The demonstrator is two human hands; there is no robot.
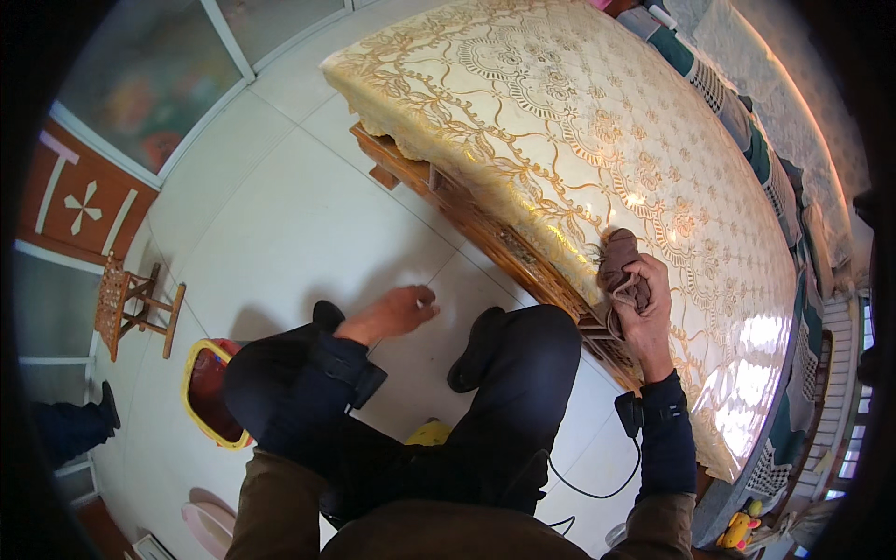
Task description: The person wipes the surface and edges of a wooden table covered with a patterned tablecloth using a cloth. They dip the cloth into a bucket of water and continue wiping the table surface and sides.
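Note:
My right hand (645, 308) grips a bunched brown cloth (619, 260) and presses it on the near edge of a table. A glossy cream tablecloth (532, 119) with a gold floral pattern covers the table top. Below its scalloped hem shows the carved wooden side of the table (490, 241). My left hand (390, 313) hangs above the tiled floor between my knees, apart from the table. Its fingers are loosely curled, and nothing clear shows in them.
A yellow-rimmed bin (187, 392) with a red liner stands beside my left knee. Further left is a small wooden folding stool (133, 304). Another person's leg (77, 423) shows at the left edge. A sofa with a patterned cover (759, 157) runs behind the table. A cable (602, 495) hangs from my right wrist.

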